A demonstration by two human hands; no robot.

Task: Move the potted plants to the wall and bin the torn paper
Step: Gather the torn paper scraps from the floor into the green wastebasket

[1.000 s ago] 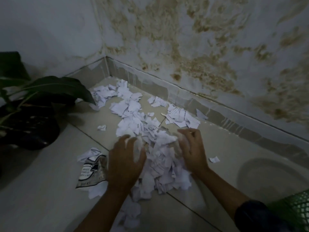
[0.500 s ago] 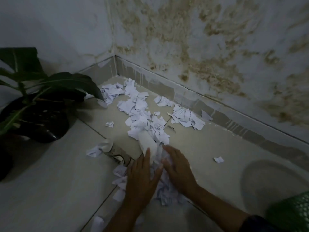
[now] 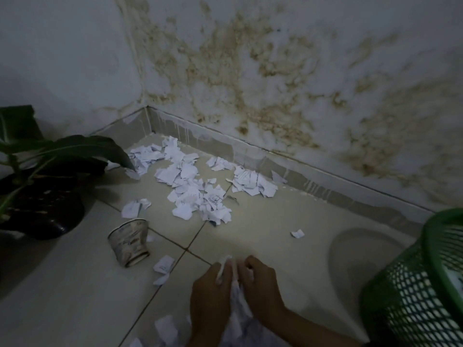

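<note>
With a bunch of white torn paper scraps pressed between them, the left hand and right hand both curl round the wad, near the green plastic mesh basket. Keeping the palms squeezed together and low until they are over the basket's rim should stop pieces slipping out underneath. Well beyond the basket, toward the stained corner, a larger scatter of torn paper lies on the pale floor tiles. Far from the basket sits the dark glossy plant pot, beside a toppled printed paper cup.
</note>
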